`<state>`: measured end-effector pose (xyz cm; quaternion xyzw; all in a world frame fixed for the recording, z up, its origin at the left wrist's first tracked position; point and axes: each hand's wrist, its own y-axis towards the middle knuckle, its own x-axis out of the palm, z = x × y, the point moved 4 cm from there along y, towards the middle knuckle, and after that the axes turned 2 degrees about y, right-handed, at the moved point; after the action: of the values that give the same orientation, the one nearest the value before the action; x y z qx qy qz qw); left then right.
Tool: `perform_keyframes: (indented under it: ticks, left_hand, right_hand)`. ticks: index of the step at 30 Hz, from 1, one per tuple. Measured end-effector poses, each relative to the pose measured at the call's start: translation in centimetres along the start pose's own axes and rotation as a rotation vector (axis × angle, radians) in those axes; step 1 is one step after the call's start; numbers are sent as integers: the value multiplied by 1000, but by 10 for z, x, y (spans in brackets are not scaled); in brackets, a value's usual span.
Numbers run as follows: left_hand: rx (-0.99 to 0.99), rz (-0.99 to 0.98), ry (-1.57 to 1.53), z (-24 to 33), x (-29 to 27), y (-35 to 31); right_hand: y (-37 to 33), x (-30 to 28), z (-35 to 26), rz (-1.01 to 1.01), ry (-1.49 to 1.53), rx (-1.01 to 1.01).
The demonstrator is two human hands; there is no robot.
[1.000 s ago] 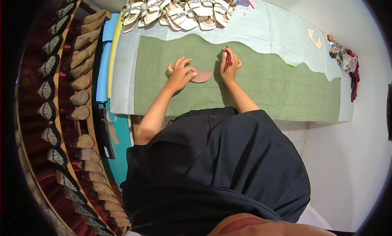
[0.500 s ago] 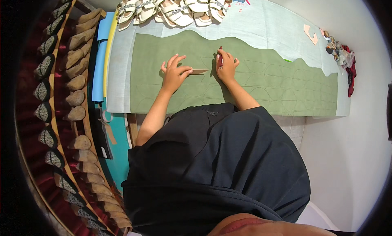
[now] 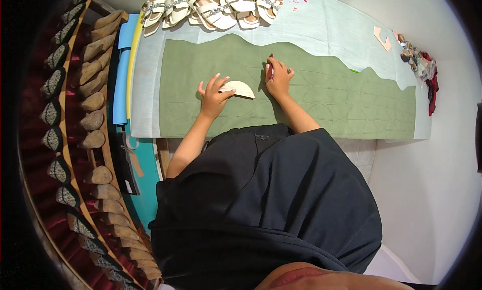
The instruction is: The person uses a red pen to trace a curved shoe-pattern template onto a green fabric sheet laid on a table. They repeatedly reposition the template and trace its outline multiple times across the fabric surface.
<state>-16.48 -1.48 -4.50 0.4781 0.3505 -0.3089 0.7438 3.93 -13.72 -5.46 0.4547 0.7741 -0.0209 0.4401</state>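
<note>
My left hand (image 3: 214, 96) pinches a cream, half-round template (image 3: 240, 89) by its left end, over a sheet of green material (image 3: 196, 64). Whether the template touches the sheet I cannot tell. To the right of it, my right hand (image 3: 279, 81) grips a dark red pen (image 3: 271, 71), its upper end pointing away from me. Traced outlines, curved and straight, cover much of the sheet's right half and part of its near left side. The sheet lies flat on the table, with a wavy far edge.
White strapped sandals (image 3: 211, 9) are bunched at the table's far left. Racks of wooden shoe lasts (image 3: 93, 100) and dark patterned shoes (image 3: 51, 111) stand on my left. A pale cut-out piece (image 3: 382, 38) and a small heap of oddments (image 3: 419, 64) lie far right. A green marker (image 3: 354, 70) rests by the sheet's edge.
The template has turned from edge-on to showing its broad half-round face. My left hand has shifted slightly toward me; the right hand keeps its hold on the pen.
</note>
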Motion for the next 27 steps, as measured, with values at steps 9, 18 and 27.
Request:
perform_keyframes:
  ticks: [9,18,27]
  left_hand:
    - [-207,-86,-155,-7,-15,26]
    - [-229,-465,-81,-7,1,60]
    - [-247,-447,-118,-7,-3,59]
  right_hand:
    - [1,-5,-4,-29,0,22]
    - [1,-4,-3,-28,-10,13]
    - [1,-3,-3,-41,-39,27]
